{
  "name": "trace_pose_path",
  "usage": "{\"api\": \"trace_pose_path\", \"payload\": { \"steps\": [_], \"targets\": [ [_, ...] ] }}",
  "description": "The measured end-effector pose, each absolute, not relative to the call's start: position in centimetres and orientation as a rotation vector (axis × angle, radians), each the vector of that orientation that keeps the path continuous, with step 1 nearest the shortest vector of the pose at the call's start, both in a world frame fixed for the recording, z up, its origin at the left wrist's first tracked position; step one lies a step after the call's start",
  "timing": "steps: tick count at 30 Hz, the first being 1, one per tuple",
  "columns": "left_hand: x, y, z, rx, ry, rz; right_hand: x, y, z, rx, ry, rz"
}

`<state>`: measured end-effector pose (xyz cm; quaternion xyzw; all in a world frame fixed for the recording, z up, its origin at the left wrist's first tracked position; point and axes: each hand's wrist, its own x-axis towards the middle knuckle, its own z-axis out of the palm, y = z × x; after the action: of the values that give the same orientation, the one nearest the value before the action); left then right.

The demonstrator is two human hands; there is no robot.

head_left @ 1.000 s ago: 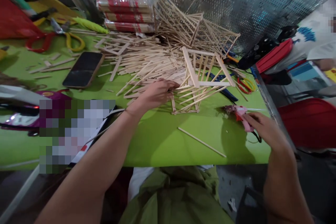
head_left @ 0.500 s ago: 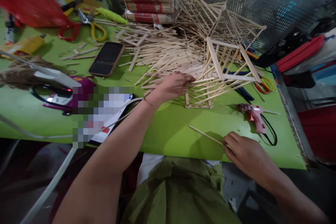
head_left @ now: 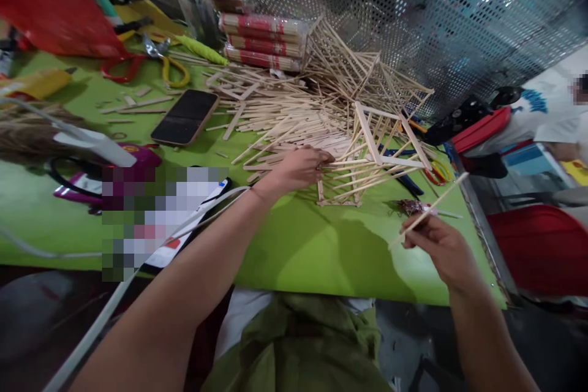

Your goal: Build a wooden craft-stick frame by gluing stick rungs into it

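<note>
My right hand (head_left: 438, 242) pinches a thin wooden stick (head_left: 448, 191), raised at a slant above the table's right side. My left hand (head_left: 301, 168) reaches to the near left corner of a frame built of wooden sticks (head_left: 367, 135), with its fingers closed on it; the fingertips are partly hidden. Flat strips form the frame's square ends and thin round sticks run between them. Behind my right hand lies a pink glue gun (head_left: 430, 211), mostly covered by the hand. A heap of loose sticks (head_left: 285, 107) spreads just beyond my left hand.
Wrapped stick bundles (head_left: 264, 43) and a larger stick structure (head_left: 362, 67) stand at the back. A phone (head_left: 186, 116), yellow-handled cutters (head_left: 174, 73), red-handled scissors (head_left: 123, 68) and twine (head_left: 32, 131) lie left. A white cable (head_left: 114, 300) crosses the near left edge of the green table (head_left: 294, 245).
My right hand has lifted the stick off the table and swung it upright to the right, now over the glue gun. My left hand stays at the frame. The camera view has shifted slightly.
</note>
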<state>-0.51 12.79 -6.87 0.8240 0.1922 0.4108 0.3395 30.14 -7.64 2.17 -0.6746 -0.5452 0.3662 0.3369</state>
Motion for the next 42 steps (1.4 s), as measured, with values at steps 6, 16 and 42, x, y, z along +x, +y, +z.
{"api": "trace_pose_path", "payload": {
  "steps": [6,16,42],
  "targets": [
    [-0.5,12.4,-6.1,2.172,0.590,0.976,25.7,-2.4,1.7,-1.584,-1.361,0.743],
    [-0.1,12.2,-6.4,2.146,0.647,0.947,23.5,-0.8,-0.3,-1.630,-1.434,0.629],
    [-0.2,11.9,-6.3,2.054,0.528,1.050,23.3,-0.9,-0.7,-1.719,-1.465,0.602]
  ]
}}
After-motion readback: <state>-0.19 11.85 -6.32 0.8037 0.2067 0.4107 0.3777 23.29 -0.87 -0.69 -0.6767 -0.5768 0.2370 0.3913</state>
